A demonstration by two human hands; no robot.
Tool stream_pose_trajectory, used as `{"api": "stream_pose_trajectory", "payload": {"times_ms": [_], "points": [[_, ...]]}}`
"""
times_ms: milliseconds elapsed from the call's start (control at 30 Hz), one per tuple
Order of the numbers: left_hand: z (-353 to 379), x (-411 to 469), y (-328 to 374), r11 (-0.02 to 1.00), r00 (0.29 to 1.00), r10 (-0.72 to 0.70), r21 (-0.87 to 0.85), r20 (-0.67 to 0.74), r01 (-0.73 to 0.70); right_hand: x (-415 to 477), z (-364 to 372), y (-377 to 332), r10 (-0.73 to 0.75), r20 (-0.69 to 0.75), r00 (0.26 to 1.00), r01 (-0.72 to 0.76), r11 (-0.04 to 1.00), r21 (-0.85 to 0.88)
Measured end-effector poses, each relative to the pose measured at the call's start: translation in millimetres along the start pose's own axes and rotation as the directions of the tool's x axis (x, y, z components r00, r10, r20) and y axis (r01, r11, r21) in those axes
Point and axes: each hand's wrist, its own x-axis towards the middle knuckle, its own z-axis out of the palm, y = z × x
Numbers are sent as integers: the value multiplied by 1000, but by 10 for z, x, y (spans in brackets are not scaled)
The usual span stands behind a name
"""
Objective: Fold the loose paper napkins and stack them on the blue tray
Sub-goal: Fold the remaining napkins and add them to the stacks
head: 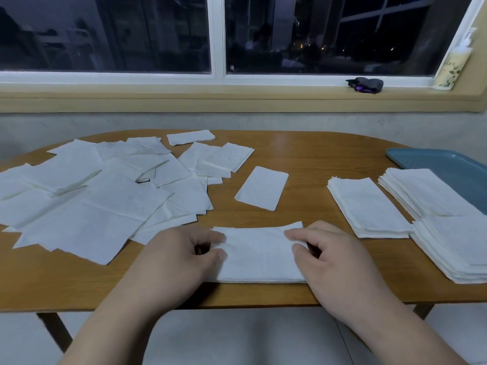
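Note:
A white paper napkin (259,255), folded into a wide strip, lies at the table's near edge. My left hand (179,255) pinches its left end between thumb and fingers. My right hand (332,256) pinches its right end the same way. A heap of loose unfolded napkins (105,196) covers the left half of the table. One folded napkin (262,188) lies alone in the middle. Three stacks of folded napkins sit at the right: one on the wood (369,206), one (421,192) partly on the blue tray (442,162), one (458,246) nearer me.
The wooden table (316,159) stands against a wall under a window. On the sill rest a dark cloth bundle (366,85) and a pump bottle (452,63). Bare wood shows between the heap and the stacks.

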Motion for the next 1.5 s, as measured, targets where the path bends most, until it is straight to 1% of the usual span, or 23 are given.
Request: {"api": "stream_pose_trajectory", "payload": {"times_ms": [100, 267, 400, 533, 667, 733, 800, 900, 1100, 1300, 1500], "points": [[-1, -3, -21, 999, 1000, 9, 36, -21, -9, 2, 14, -12, -23, 24, 999, 24, 998, -59], [-16, -21, -40, 999, 999, 8, 44, -49, -5, 1, 19, -25, -35, 56, 998, 40, 995, -97], [6, -25, -31, 996, 997, 40, 82, -67, -34, 2, 15, -40, -35, 68, 997, 44, 989, -141], [37, -18, -42, 988, 996, 74, 141, -48, -66, -2, 11, -54, -29, 97, 995, 50, 972, -228], [58, -23, -78, 985, 990, 117, 138, -80, -105, -16, 5, -68, -23, 66, 998, 42, 954, -298], [63, -45, -68, 976, 980, 184, 132, -72, -173, -27, -2, -68, -36, 46, 998, 48, 954, -297], [68, -60, -57, 958, 967, 254, 146, -30, -247, -34, 6, -63, -64, 44, 997, 74, 958, -277], [72, -51, -71, 935, 954, 296, 188, 53, -301, -30, 28, -49, -89, 99, 991, 114, 951, -289], [48, -35, -101, 936, 956, 281, 197, 83, -292, -14, 27, -49, -78, 150, 986, 127, 928, -352], [43, -38, -103, 934, 953, 288, 192, 94, -301, -21, 12, -42, -75, 160, 984, 127, 928, -349], [46, -36, -118, 940, 954, 284, 168, 95, -297, -10, -14, -30, -60, 161, 985, 108, 945, -309]]}}
